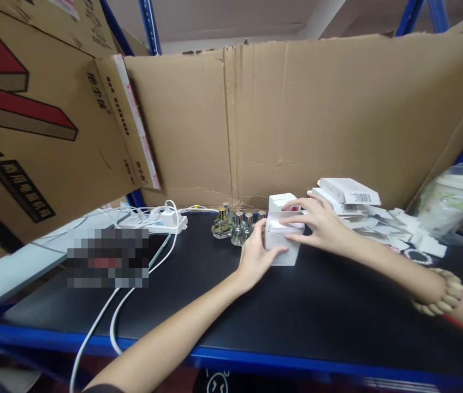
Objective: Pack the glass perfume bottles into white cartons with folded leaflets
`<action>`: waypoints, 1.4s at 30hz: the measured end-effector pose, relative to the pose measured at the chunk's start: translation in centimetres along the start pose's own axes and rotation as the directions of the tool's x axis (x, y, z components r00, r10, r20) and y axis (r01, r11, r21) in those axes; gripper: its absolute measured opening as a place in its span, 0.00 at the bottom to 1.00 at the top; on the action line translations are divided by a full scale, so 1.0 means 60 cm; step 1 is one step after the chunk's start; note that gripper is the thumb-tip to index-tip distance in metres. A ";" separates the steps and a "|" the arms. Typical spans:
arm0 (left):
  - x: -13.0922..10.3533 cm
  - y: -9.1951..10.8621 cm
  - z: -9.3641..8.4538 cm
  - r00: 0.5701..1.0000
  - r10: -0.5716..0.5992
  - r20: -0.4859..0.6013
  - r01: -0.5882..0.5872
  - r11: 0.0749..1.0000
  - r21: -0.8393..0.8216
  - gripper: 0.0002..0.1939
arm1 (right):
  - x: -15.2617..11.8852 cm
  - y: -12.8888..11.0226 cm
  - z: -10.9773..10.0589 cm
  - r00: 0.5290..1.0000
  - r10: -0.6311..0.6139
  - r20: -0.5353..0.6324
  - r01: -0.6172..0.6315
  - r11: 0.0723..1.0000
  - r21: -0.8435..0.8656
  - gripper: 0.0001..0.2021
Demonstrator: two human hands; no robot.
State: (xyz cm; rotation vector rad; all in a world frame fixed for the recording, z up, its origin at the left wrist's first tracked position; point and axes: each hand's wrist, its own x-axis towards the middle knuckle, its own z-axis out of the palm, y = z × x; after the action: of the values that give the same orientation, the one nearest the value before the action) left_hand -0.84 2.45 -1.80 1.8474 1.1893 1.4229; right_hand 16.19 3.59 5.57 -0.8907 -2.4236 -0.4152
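A small white carton (285,256) stands upright on the black tabletop, its top flap (281,202) raised at the back. My left hand (256,254) is closed around the carton's left side, thumb across the front. Over the carton's top and right edge, my right hand (317,221) has its fingers spread and touches the box near the flap. What lies inside the carton cannot be made out. Just left of it stand several glass perfume bottles with metallic caps, among them a gold-capped round bottle (222,225) and a silver-capped bottle (238,232).
Flattened white cartons (348,194) are piled at the right, beside a beaded bracelet (418,256) and a bagged drink cup (455,199). A white power strip (153,222) with cables lies left of the bottles. Tall cardboard (317,120) walls the back. A blurred patch (108,256) covers something at left.
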 end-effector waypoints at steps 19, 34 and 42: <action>-0.020 0.013 0.003 0.975 -0.077 0.210 0.112 0.980 -0.163 0.17 | -0.010 -0.021 -0.026 0.972 -0.230 0.059 0.236 0.957 -0.168 0.15; -0.001 0.040 -0.029 0.995 -0.099 0.005 0.094 0.935 -0.343 0.18 | 0.027 -0.040 -0.036 0.969 -0.176 -0.175 0.195 0.976 0.099 0.10; -0.005 0.051 -0.034 0.970 -0.207 0.129 0.240 0.704 -0.669 0.23 | 0.050 -0.037 -0.035 0.988 -0.063 -0.143 0.097 0.965 0.245 0.12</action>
State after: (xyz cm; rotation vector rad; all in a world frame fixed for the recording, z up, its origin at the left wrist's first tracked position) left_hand -1.77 0.53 1.19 1.1609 0.6831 1.4098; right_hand 13.55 2.56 8.75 -0.6356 -2.3289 -0.1830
